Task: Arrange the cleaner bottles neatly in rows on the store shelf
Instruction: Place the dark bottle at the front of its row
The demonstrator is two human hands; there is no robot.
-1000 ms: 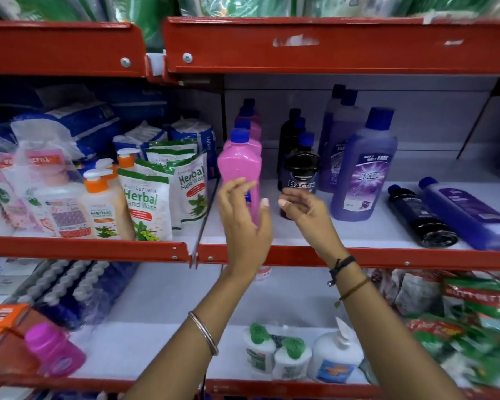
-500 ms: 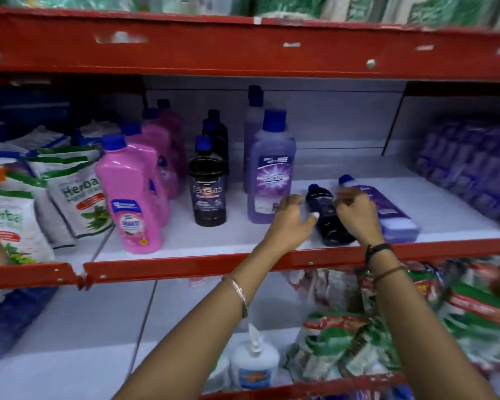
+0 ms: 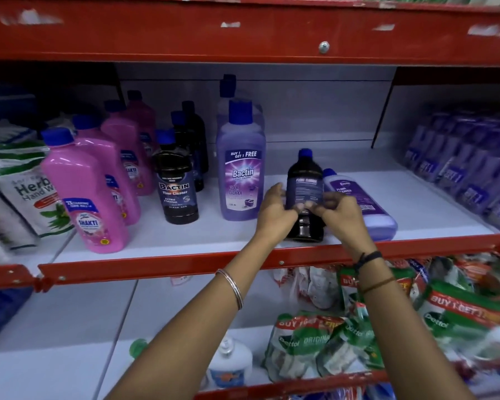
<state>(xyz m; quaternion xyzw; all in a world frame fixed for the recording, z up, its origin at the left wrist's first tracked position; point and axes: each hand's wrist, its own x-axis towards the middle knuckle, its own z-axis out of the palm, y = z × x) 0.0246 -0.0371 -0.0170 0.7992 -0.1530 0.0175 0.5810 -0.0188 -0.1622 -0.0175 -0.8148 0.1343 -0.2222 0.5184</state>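
White shelf: black bottle being pinched upright by left hand and right hand, purple bottle lying just behind.

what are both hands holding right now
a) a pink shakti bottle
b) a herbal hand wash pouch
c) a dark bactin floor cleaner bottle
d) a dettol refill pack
c: the left hand and right hand both grip the dark Bactin bottle, upright near the shelf's front edge, beside a purple bottle lying flat.

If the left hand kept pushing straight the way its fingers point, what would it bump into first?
The left hand already touches the dark bottle it grips. Just beyond it, probably the lying purple bottle, though depth is unclear.
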